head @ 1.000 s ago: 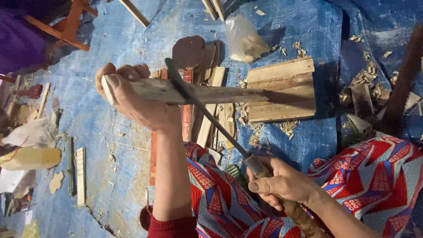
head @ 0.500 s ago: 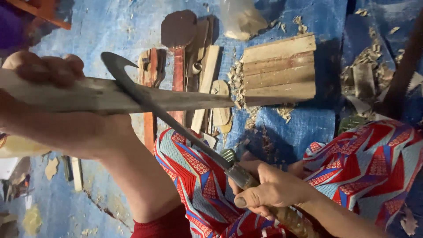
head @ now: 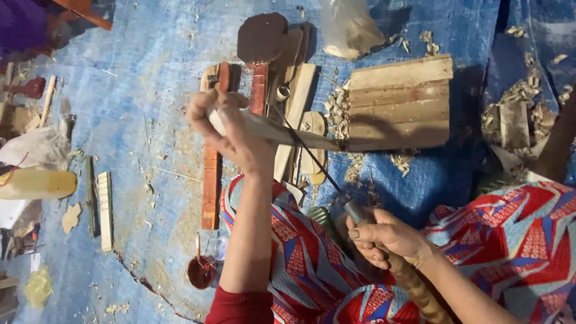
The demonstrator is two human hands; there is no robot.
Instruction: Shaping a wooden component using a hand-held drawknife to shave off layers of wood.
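Head view: our left hand (head: 231,135) clamps the stick (head: 282,133), long axis left-right; our right hand (head: 387,237), below-right, grips the knife (head: 312,157), blade crossing the stick.

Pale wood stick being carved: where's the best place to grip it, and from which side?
Grip the wood stick at its thick butt end, from the side away from the blade, as the left hand does now. That end is widest, and the stick's tapered far end rests on the wooden block, probably bracing it. The right hand holds the tool's handle.
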